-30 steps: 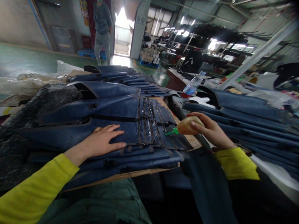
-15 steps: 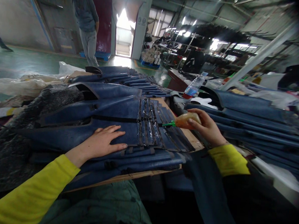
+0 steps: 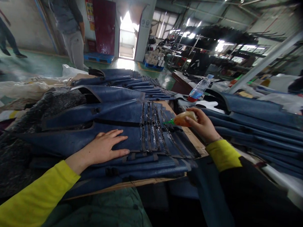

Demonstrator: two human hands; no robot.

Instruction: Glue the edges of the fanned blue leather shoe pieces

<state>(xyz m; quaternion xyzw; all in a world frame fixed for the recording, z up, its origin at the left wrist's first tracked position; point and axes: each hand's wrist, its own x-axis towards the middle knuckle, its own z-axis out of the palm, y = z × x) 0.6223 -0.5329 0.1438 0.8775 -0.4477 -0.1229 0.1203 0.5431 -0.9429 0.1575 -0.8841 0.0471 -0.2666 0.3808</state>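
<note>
My left hand [image 3: 106, 147] lies flat, fingers spread, on the top blue piece [image 3: 121, 115] of a layered stack. My right hand [image 3: 201, 124] is wrapped round a squeeze bottle [image 3: 185, 119] of amber liquid, tilted to the left. Its green nozzle [image 3: 169, 122] points down at the overlapping dark-edged strips on the right of the stack, and whether the tip touches them I cannot tell. Glossy wet lines [image 3: 154, 127] run along several of these strips.
Another blue stack [image 3: 133, 80] lies beyond, and more folded blue pieces [image 3: 262, 126] are at the right. A plastic bottle [image 3: 200, 89] leans behind my right hand. Clear plastic [image 3: 23, 88] and black wrapping [image 3: 17, 154] lie left. Two people [image 3: 69, 24] are across the floor.
The squeeze bottle and my right hand have shifted slightly left and up, and a strip right of the earlier wet lines looks shinier. The standing person has moved left; another person shows more fully.
</note>
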